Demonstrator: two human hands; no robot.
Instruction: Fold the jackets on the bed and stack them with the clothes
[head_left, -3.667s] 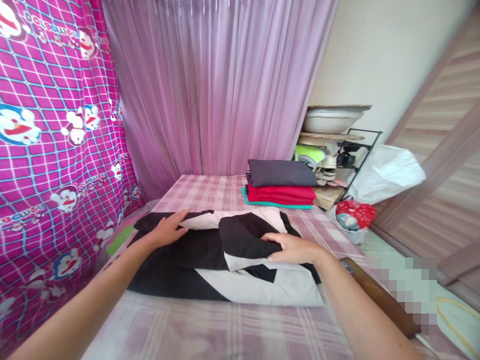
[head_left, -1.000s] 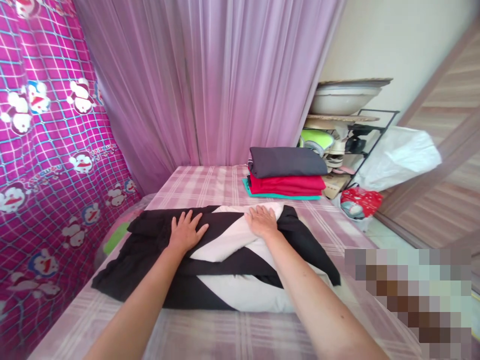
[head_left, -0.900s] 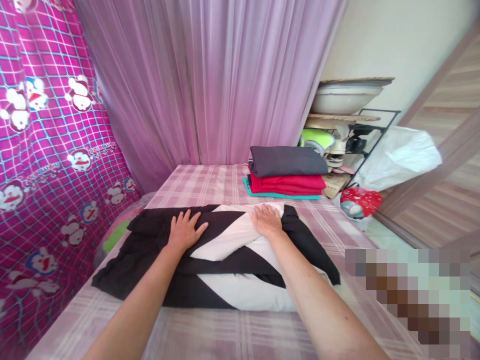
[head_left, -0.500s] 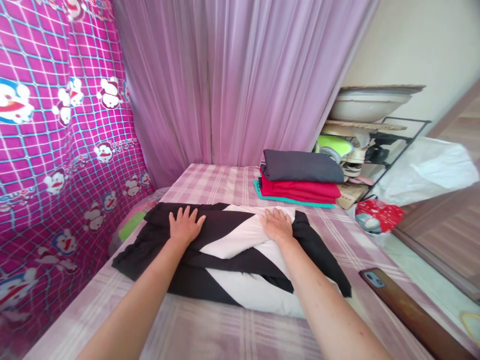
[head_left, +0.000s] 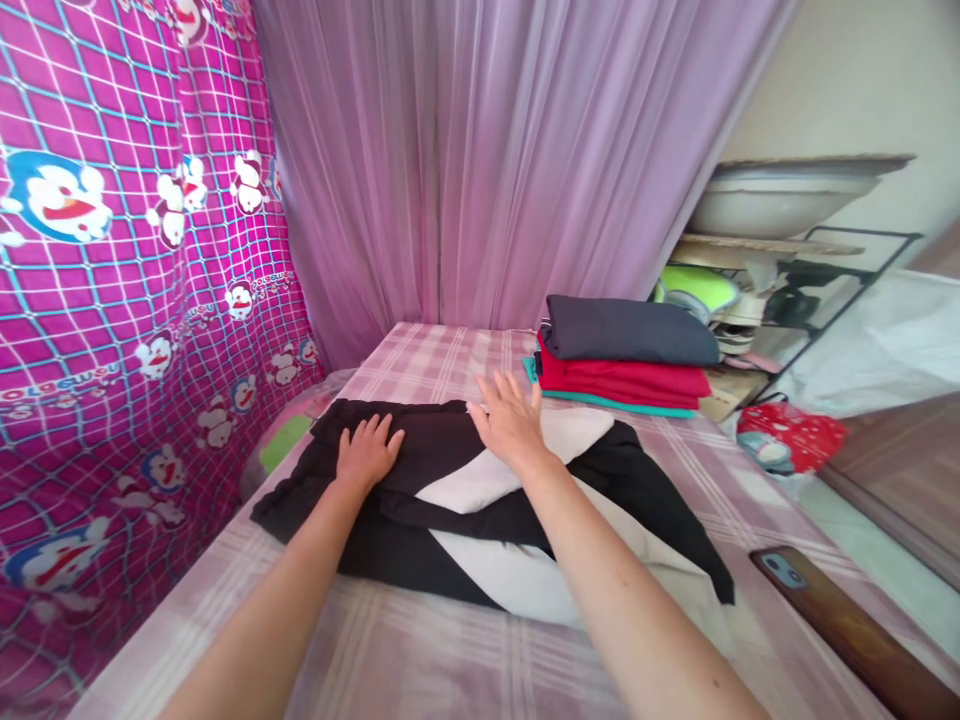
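A black and white garment [head_left: 465, 525], folded over on itself, lies across the checked cloth in front of me; it looks like a pair of trousers or a jacket, I cannot tell which. My left hand [head_left: 367, 452] rests flat on its black left part with the fingers spread. Over the garment's upper middle is my right hand [head_left: 510, 418], fingers stretched out and apart, seemingly lifted a little above the fabric. Neither hand grips anything. My right forearm hides part of the white panel.
A stack of folded clothes [head_left: 626, 345], dark grey, red and teal, sits at the back right. A phone [head_left: 840, 630] lies near the right edge of the checked surface [head_left: 420, 660]. Beyond stand a shoe rack [head_left: 825, 248] and a red bag [head_left: 795, 435]. Curtains hang behind and left.
My right hand has shifted left from the white panel toward the middle and appears to have risen. My left hand stays on the black fabric. The view has turned slightly left.
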